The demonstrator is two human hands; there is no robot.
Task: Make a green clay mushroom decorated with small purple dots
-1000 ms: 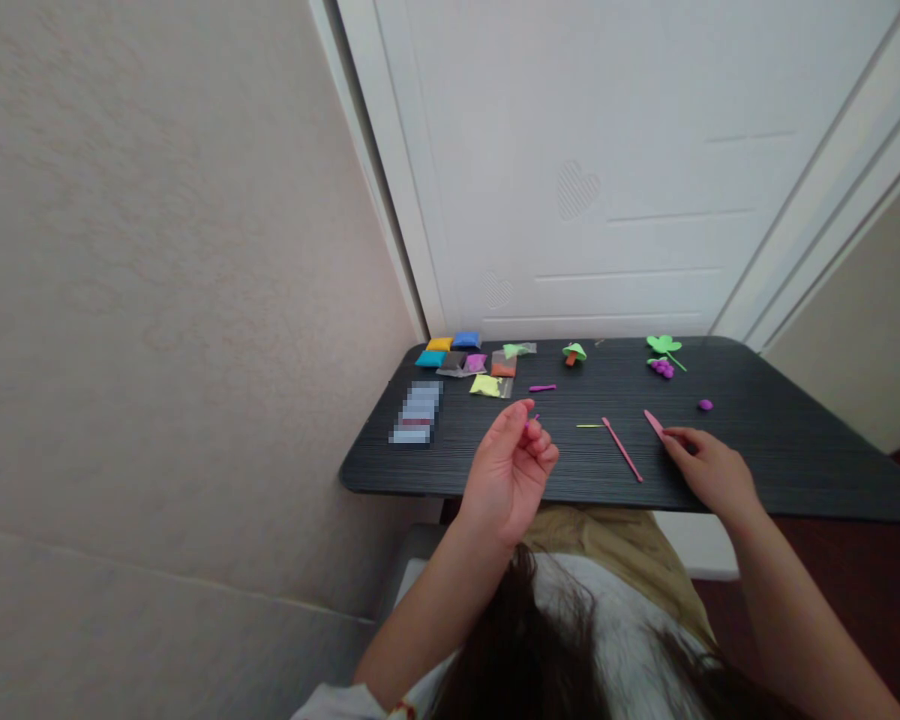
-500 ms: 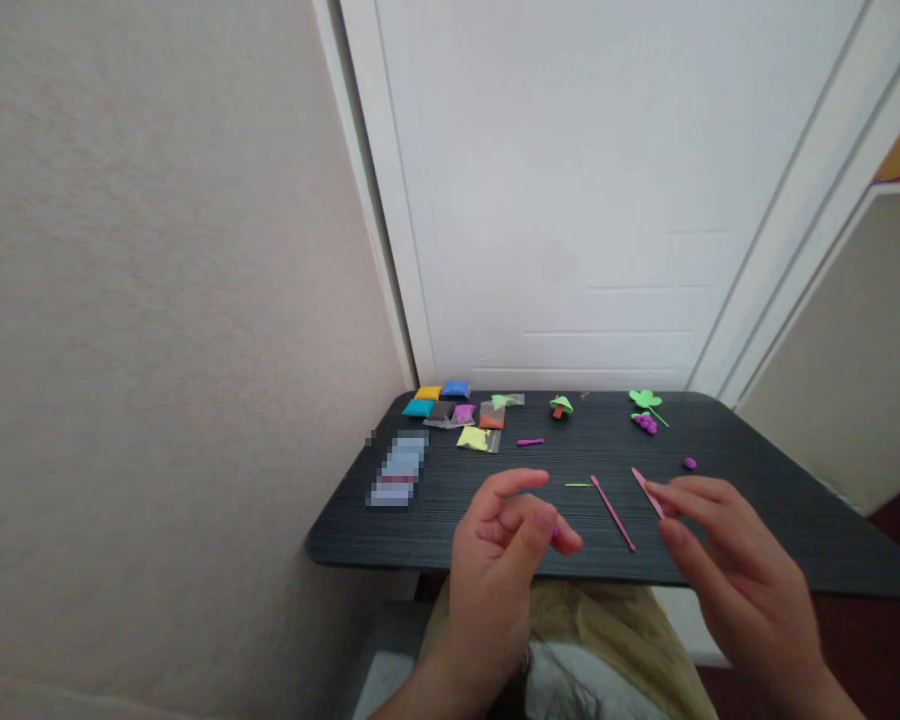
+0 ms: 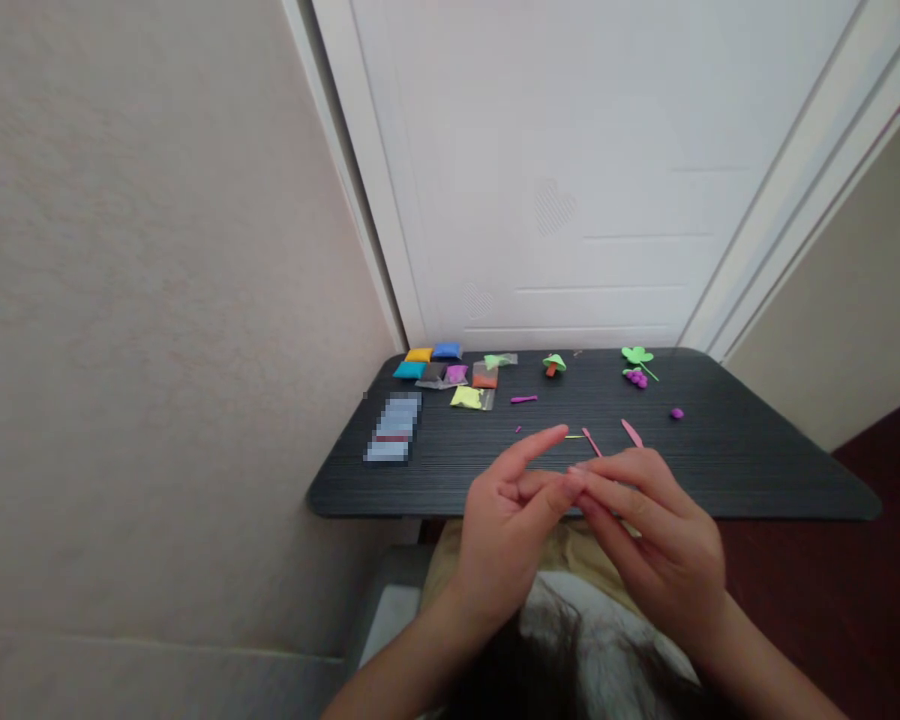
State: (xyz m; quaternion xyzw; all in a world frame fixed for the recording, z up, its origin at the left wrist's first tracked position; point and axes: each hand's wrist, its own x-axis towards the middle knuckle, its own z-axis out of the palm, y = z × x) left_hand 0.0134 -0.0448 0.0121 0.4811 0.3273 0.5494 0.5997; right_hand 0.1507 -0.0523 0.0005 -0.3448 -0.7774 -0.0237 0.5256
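My left hand (image 3: pixel 501 540) pinches with thumb and fingertips while its index finger stretches out. A bit of purple clay showed in that pinch a moment ago; fingers cover it now. The closed fingertips of my right hand (image 3: pixel 656 535) meet those of the left above the table's front edge, and anything between them is hidden. Just beyond the hands lie a pink stick tool (image 3: pixel 592 442), partly covered, a pink clay knife (image 3: pixel 631 433) and a thin yellow-green strip (image 3: pixel 574 436). A tiny purple piece (image 3: pixel 518 429) rests beyond the left index finger.
On the dark table (image 3: pixel 765 470), several bags of coloured clay (image 3: pixel 467 398) lie at the back left, near a blurred rectangle (image 3: pixel 395 428). A purple tool (image 3: pixel 524 399), clay mushroom (image 3: pixel 553 365), green clover shape (image 3: pixel 637 355), purple cluster (image 3: pixel 636 379) and purple ball (image 3: pixel 676 413) lie farther back.
My right hand has left the pink knife and moved left, its fingertips joining my left hand's. The tiny purple piece on the table is now visible. The view has tilted down.
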